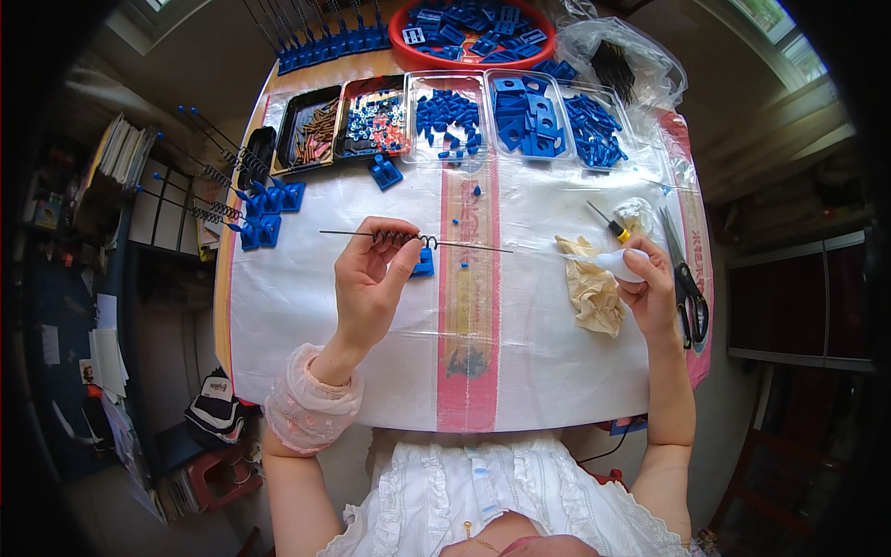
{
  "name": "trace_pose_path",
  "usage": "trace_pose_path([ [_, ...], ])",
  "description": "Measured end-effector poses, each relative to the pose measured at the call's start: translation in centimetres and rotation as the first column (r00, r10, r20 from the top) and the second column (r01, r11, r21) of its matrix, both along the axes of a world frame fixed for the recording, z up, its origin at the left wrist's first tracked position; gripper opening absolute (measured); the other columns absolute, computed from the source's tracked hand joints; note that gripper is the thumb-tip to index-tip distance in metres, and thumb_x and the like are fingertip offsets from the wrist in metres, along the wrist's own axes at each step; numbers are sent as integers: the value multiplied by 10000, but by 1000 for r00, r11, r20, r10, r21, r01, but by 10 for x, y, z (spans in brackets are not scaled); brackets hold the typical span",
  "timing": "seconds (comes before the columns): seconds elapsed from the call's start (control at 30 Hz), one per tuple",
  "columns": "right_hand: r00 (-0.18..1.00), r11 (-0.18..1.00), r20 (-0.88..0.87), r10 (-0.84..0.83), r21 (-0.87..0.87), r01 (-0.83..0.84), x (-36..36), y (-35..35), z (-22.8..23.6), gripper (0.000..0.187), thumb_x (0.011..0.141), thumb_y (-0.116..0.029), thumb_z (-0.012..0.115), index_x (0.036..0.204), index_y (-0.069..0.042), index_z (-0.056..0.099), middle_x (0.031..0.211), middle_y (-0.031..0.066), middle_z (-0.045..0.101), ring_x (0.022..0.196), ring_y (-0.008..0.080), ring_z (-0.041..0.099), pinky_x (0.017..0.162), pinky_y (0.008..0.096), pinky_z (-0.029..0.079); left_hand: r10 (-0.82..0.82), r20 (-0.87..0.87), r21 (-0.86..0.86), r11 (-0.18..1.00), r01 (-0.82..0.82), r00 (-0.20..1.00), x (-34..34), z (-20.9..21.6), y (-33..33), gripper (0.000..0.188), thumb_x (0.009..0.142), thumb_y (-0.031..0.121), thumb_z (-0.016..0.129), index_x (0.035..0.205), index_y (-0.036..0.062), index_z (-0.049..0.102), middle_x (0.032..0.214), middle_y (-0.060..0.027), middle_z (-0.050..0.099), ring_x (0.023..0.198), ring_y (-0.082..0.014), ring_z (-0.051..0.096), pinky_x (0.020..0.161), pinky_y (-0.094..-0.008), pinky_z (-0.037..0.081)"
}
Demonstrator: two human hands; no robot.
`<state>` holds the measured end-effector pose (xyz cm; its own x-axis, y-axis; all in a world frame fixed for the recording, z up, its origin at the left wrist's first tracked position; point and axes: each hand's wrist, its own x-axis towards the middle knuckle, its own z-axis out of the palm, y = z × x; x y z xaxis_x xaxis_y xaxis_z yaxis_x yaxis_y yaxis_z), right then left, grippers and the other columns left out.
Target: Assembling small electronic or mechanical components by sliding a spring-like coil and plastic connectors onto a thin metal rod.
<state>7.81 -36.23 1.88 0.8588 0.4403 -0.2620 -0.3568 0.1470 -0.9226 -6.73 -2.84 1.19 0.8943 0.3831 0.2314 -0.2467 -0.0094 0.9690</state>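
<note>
My left hand (371,283) pinches a thin dark metal rod with a coiled spring (390,238) at its middle. The rod lies nearly level, its right end pointing toward my right hand. Beside the left fingers a blue plastic base piece (424,265) sits on the table, partly hidden. My right hand (652,288) is closed round a small white squeeze bottle (627,265), its narrow tip turned left. Beneath the bottle spreads a crumpled tan paper (595,302). A screwdriver (608,221) with a yellow and black handle lies beyond it, and black scissors (689,288) rest to the right.
Along the far side stand trays of screws (316,125), small nuts and beads (373,121), and blue plastic parts (529,116). Behind them is a red basin (473,63). Assembled blue bases with spring rods (262,218) occupy the left edge. Loose blue bits (477,190) dot the middle.
</note>
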Motion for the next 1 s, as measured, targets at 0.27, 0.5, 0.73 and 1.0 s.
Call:
trace_pose_path([
  [0.27, 1000, 1000, 0, 0, 12, 0, 0, 0, 1, 173, 918, -207, 719, 866, -121, 578, 662, -82, 481, 507, -31, 321, 433, 167, 190, -1, 0, 4, 1000, 1, 1000, 0, 0, 0, 127, 1003, 12, 633, 1128, 0, 620, 1004, -38, 658, 912, -74, 606, 850, -222, 497],
  [0.5, 1000, 1000, 0, 8, 17, -8, 0, 0, 2, 174, 918, -204, 715, 864, -117, 575, 663, -79, 479, 509, -31, 315, 433, 165, 190, -4, -6, 0, 1000, 4, 1000, 0, 2, 0, 134, 999, 10, 635, 1132, -1, 620, 1008, -40, 659, 921, -76, 609, 853, -223, 497],
  [0.73, 1000, 1000, -9, 1, 20, -1, 0, 0, 0, 170, 919, -197, 712, 861, -119, 572, 663, -81, 478, 508, -33, 319, 432, 164, 194, -6, -10, -3, 1000, 6, 1000, 0, 1, 1, 131, 1001, 14, 633, 1130, -2, 621, 1005, -40, 659, 923, -75, 606, 856, -227, 496],
  [1.0, 1000, 1000, -10, 0, 24, 0, 0, 0, 1, 173, 918, -202, 714, 863, -118, 573, 658, -85, 476, 506, -33, 326, 430, 163, 199, -39, -6, -47, 998, 39, 999, 0, -2, 4, 164, 991, 24, 672, 1136, -13, 606, 1054, -49, 642, 989, -83, 614, 892, -224, 501],
])
